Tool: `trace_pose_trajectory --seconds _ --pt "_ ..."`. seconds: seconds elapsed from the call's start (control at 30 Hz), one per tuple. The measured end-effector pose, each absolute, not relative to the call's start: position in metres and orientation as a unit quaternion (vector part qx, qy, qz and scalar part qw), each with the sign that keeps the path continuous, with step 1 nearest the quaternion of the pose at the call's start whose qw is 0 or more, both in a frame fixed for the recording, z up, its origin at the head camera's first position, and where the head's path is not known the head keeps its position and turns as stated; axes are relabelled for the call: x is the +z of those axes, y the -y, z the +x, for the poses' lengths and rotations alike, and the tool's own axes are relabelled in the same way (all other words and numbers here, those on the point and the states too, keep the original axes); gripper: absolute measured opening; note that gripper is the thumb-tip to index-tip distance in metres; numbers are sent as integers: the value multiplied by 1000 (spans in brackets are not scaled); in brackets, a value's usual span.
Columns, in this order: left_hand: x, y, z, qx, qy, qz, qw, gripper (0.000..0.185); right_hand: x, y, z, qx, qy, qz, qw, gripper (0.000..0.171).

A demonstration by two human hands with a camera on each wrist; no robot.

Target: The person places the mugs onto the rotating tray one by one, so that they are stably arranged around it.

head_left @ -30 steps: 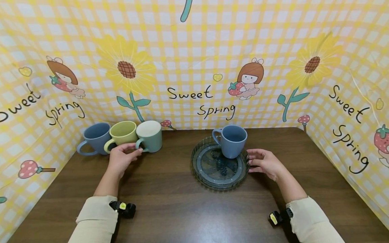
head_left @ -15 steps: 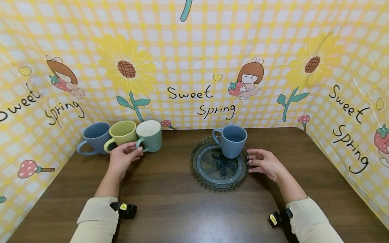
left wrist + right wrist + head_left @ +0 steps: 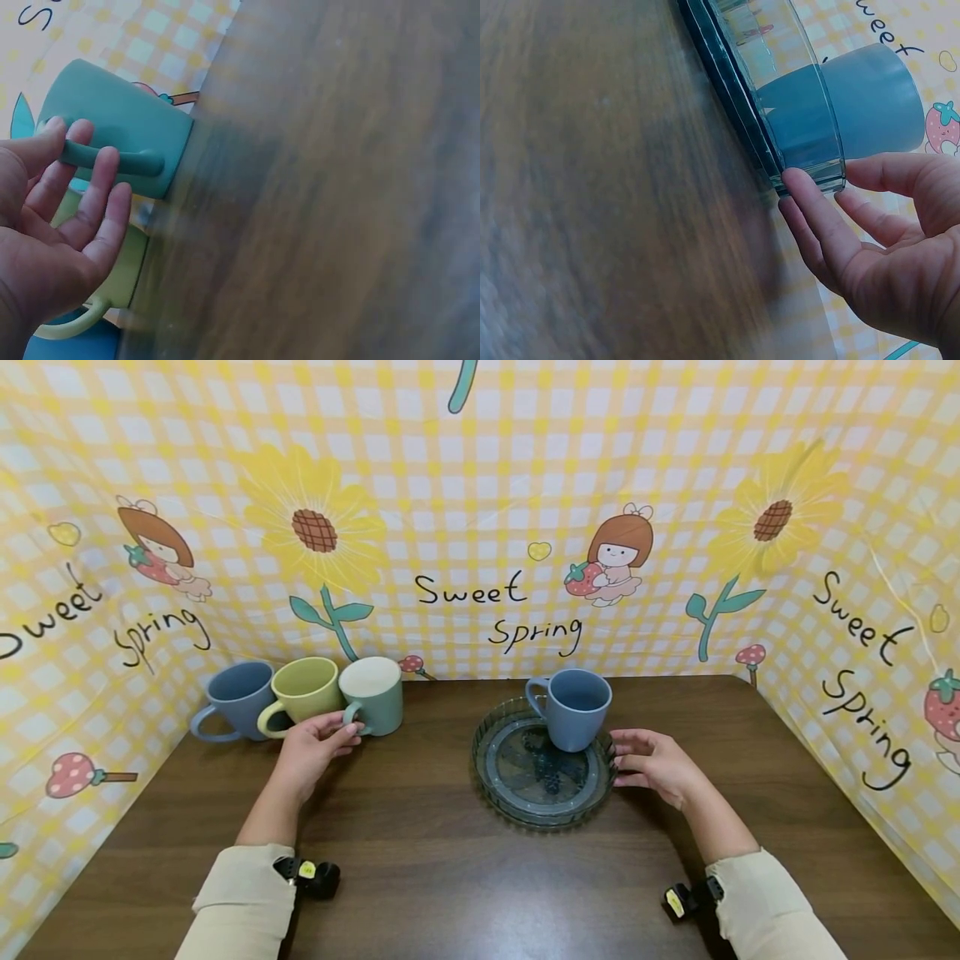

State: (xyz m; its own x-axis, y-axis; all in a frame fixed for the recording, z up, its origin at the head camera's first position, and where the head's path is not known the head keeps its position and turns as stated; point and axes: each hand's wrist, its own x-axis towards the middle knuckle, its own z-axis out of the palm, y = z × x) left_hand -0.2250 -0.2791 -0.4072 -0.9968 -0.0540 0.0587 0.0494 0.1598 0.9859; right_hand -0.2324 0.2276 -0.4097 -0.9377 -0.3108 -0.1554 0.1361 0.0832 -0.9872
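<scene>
A green mug (image 3: 380, 700), white at the top, stands at the back left. My left hand (image 3: 309, 760) pinches its handle (image 3: 112, 160) between thumb and fingertips. Just left of it stand a yellow-green mug (image 3: 307, 681) and a blue mug (image 3: 242, 702), their handles turned toward the lower left. Right of centre lies a round, dark, see-through glass dish (image 3: 517, 797), with another blue mug (image 3: 576, 714) upright at its back right. My right hand (image 3: 656, 764) has its fingers stretched against the dish's right side, and the right wrist view has the fingertips (image 3: 795, 178) at its wall.
A brown wooden table (image 3: 420, 877) lies under everything. Yellow checked cloth (image 3: 465, 485) rises behind it and along both sides, close to the mugs. Each wrist carries a black camera (image 3: 318, 878) on a strap.
My left hand has shifted slightly to the right, and the green mug's handle has turned a little that way. The right hand, glass dish and blue mug on it stay put.
</scene>
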Motion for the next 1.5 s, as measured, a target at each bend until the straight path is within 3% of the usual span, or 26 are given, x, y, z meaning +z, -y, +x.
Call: trace_pose_trajectory --seconds 0.3,0.7,1.2,1.5 --pt "-414 275 -226 -701 709 -7 78 42 -410 -228 -233 -675 -716 -64 169 55" --pt "-415 275 -223 -736 672 -28 80 23 -411 -228 -233 -674 -717 -63 166 53" --pt "-409 271 -216 -747 658 -48 82 21 -411 -227 -229 -677 -715 -61 162 53" --pt "-404 267 -214 -736 671 -53 77 34 -412 -226 -227 -675 -720 -55 153 53"
